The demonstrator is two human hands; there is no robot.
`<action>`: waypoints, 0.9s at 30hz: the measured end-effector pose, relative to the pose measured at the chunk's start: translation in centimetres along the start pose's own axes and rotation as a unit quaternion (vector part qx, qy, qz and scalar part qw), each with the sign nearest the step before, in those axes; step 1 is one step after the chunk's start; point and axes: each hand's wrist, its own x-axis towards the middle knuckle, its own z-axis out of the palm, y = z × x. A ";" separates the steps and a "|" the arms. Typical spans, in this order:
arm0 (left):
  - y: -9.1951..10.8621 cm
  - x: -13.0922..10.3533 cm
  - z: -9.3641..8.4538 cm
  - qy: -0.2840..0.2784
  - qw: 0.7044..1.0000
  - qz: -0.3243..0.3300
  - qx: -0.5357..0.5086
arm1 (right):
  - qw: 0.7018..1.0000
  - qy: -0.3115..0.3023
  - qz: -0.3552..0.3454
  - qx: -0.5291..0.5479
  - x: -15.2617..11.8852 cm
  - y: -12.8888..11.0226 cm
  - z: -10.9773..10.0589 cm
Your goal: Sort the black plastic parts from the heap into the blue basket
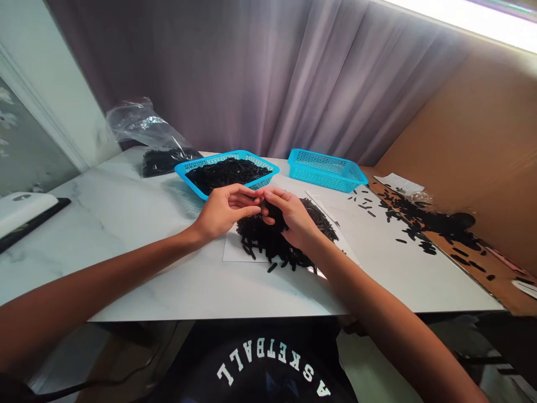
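Note:
Both hands meet above a heap of small black strips (260,240) that lies on a white sheet (235,252). The fingers of my left hand (229,211) are bent toward the fingertips of my right hand (289,215). Each hand is closed in a pinch, and whatever sits between the fingertips is too small to make out. Just behind my left hand stands a blue basket (195,165) filled with black pieces (230,172). Another blue basket (327,170) stands behind and to the right, with no pieces visible inside.
A clear plastic bag (142,126) with black contents lies at the back left. A white device (27,210) is at the left edge. More black pieces (423,218) are scattered on the right, by a cardboard panel (474,145) and a paper slip (400,183).

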 end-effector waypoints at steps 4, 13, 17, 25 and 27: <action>-0.1 0.2 -0.4 0.037 0.997 0.050 0.041 | 0.994 0.045 -0.034 -0.095 0.2 0.1 -0.5; 0.6 -0.1 -0.6 0.055 0.978 0.143 0.144 | 0.985 0.038 -0.037 -0.166 0.1 0.2 -0.5; 0.8 -0.1 -0.8 0.066 0.946 0.227 0.221 | 0.991 0.040 -0.021 -0.122 0.0 -0.2 -0.5; 0.4 -0.1 -1.3 0.099 0.906 0.280 0.303 | 0.997 0.000 0.012 -0.079 -0.4 -1.1 -0.3; 0.5 -0.2 -1.2 0.103 0.907 0.279 0.300 | 0.997 -0.011 0.021 -0.072 -0.3 -1.2 -0.4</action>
